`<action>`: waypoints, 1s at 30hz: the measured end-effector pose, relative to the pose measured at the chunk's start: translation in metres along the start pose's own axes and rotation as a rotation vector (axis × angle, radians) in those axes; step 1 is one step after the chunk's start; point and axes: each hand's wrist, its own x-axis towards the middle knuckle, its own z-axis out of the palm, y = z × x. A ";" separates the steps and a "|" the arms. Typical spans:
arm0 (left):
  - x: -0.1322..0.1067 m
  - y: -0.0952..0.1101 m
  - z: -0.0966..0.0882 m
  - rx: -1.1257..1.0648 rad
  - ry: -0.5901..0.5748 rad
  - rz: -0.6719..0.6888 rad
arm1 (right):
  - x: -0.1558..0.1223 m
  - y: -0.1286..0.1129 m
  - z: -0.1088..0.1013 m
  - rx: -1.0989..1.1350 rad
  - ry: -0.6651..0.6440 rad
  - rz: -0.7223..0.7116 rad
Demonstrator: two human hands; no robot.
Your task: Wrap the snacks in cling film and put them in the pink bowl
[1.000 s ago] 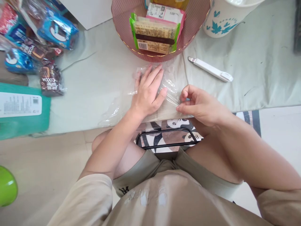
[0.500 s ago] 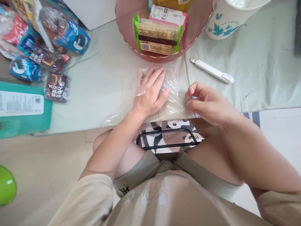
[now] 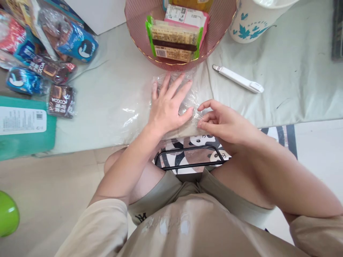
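A clear plastic bag (image 3: 136, 119) lies flat on the pale green cloth near the table's front edge. My left hand (image 3: 168, 105) rests on it palm down, fingers stretched out and spread. My right hand (image 3: 222, 121) sits just to the right, its fingers curled and its fingertips touching the bag's right edge beside my left thumb. I cannot make out whether it pinches the plastic.
A pink basket (image 3: 134, 21) with snack packets stands behind the bag. A white utility knife (image 3: 238, 79) lies at the right, a leaf-patterned white tub (image 3: 254, 19) behind it. Wrapped biscuit packs (image 3: 57, 101) and a green box (image 3: 24, 126) lie at the left.
My right hand has moved left to the bag's edge, close to my left thumb. My left hand stays flat on the bag, fingers spread a little wider.
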 end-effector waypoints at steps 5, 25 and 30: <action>0.000 0.000 0.000 -0.012 0.009 -0.002 | -0.003 -0.003 -0.002 -0.094 -0.126 0.027; 0.002 -0.001 -0.002 -0.047 -0.011 -0.007 | -0.007 -0.001 -0.007 -0.028 -0.176 -0.028; 0.002 -0.002 -0.001 -0.049 -0.008 -0.016 | -0.004 0.002 0.006 -0.031 -0.274 0.034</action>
